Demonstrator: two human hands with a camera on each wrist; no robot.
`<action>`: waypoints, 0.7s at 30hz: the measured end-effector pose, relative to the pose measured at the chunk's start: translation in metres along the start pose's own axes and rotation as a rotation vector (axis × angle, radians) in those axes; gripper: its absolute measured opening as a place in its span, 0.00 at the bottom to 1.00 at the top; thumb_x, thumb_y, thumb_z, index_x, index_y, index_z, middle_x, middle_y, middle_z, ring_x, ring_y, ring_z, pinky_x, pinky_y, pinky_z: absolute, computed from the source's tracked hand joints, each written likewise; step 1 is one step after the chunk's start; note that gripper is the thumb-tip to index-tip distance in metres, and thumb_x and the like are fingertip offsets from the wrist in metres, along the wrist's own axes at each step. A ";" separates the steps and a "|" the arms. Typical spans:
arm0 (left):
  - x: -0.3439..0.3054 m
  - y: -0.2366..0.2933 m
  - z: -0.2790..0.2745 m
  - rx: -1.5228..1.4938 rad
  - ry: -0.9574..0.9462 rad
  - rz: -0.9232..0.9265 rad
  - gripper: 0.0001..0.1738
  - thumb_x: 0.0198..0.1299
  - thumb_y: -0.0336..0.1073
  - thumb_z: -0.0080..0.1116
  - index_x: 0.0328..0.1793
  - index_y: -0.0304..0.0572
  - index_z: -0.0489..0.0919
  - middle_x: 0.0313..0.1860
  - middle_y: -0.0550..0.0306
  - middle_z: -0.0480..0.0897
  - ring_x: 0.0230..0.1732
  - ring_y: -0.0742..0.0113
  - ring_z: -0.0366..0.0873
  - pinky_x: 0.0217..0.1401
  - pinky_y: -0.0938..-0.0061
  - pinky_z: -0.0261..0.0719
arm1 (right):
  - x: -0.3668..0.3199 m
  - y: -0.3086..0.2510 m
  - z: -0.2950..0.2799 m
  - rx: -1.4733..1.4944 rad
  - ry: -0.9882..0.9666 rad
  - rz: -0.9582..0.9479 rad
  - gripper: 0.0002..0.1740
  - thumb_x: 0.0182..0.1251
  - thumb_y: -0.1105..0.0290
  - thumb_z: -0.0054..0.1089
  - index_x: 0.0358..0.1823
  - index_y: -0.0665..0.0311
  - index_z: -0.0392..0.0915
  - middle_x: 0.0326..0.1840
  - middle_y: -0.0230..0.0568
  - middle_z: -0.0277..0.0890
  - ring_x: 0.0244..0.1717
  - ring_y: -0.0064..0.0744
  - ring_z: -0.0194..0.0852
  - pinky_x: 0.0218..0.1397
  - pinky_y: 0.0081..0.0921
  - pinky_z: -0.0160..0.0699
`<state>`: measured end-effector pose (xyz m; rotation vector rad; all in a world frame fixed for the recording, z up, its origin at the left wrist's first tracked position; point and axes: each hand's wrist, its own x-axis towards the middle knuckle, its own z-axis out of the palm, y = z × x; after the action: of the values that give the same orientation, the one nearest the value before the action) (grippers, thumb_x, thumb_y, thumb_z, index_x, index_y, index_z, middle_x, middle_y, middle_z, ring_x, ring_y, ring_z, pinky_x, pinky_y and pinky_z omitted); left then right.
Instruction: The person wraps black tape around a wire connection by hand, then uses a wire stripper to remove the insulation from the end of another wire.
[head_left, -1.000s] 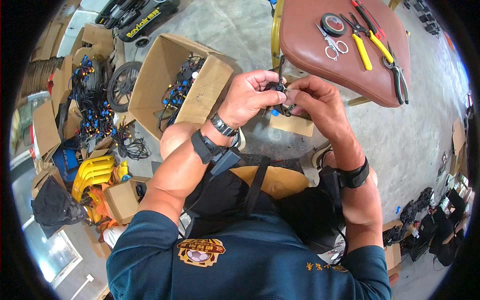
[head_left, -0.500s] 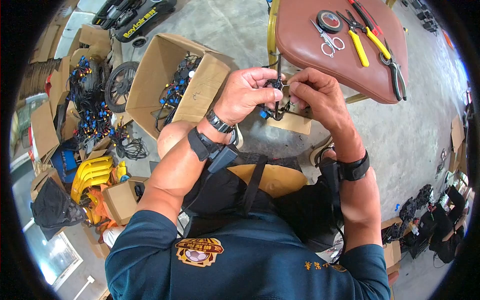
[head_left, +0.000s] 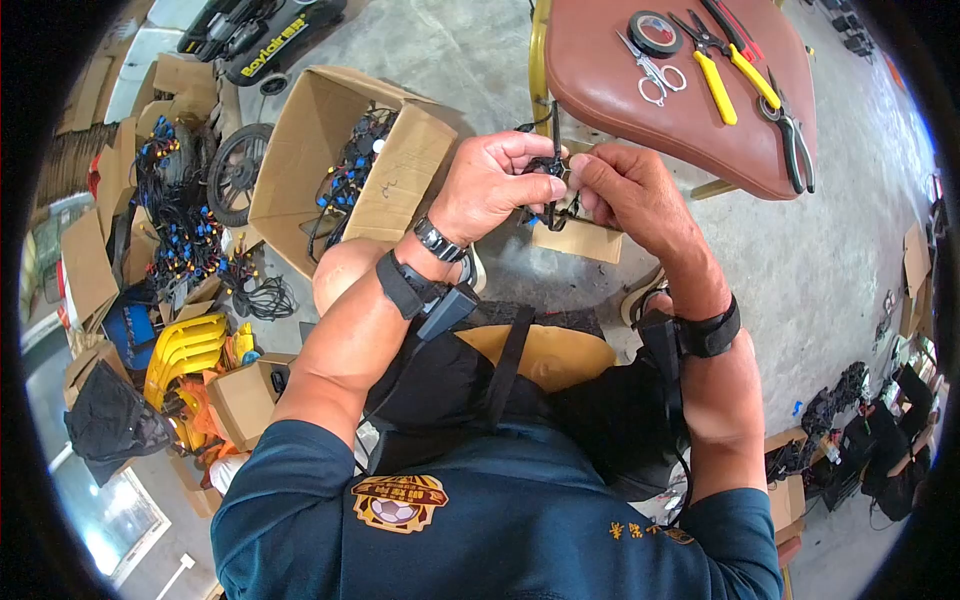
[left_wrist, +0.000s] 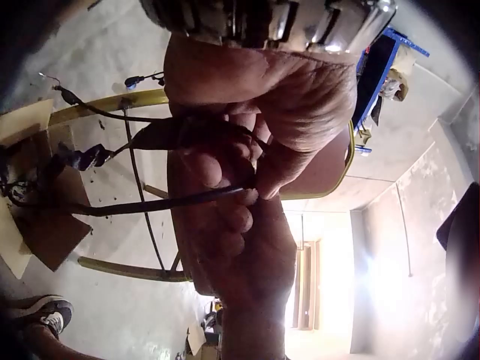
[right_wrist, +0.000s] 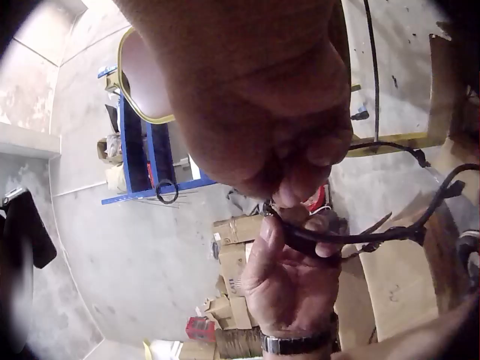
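Note:
My left hand (head_left: 487, 190) holds a black wire harness (head_left: 556, 135) between thumb and fingers, in front of the chair seat. Close against it, my right hand (head_left: 632, 198) has its thumb and fingertips pinched together at the harness's wire end; the tips are partly hidden. In the left wrist view a black cable (left_wrist: 135, 207) runs sideways out from under the left thumb, with a taped branch above it. The right wrist view has the same cable (right_wrist: 375, 239) crossing the left fingers, its end right at the right fingertips.
On the brown chair seat (head_left: 640, 120) lie black tape (head_left: 655, 34), scissors (head_left: 652, 72), yellow-handled pliers (head_left: 722, 75) and dark-handled pliers (head_left: 793, 150). A carton (head_left: 415, 165) of harnesses stands to the left. A small open carton (head_left: 578, 242) sits below the hands.
The right hand drew slightly away from the left, showing a thin wire between them, and its fingertips are now close beside the left thumb again. The left hand keeps its hold on the harness.

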<state>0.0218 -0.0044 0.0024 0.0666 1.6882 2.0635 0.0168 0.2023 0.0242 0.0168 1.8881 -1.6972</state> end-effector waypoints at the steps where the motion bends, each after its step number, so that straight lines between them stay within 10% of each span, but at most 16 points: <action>1: 0.001 -0.001 0.000 0.010 0.002 0.007 0.18 0.58 0.25 0.66 0.55 0.29 0.80 0.36 0.55 0.86 0.32 0.77 0.82 0.34 0.82 0.80 | -0.001 0.000 0.000 0.003 0.003 -0.015 0.20 0.74 0.58 0.57 0.33 0.71 0.81 0.24 0.32 0.74 0.25 0.18 0.70 0.29 0.19 0.73; 21: 0.005 0.001 -0.003 -0.015 -0.005 -0.036 0.17 0.56 0.27 0.67 0.52 0.31 0.82 0.31 0.61 0.85 0.26 0.80 0.78 0.28 0.85 0.74 | 0.002 0.002 0.001 -0.043 0.003 -0.196 0.10 0.72 0.71 0.57 0.39 0.72 0.79 0.29 0.34 0.77 0.29 0.20 0.74 0.34 0.22 0.76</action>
<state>0.0161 -0.0057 0.0010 0.0366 1.6589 2.0480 0.0165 0.2007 0.0220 -0.1886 1.9824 -1.7834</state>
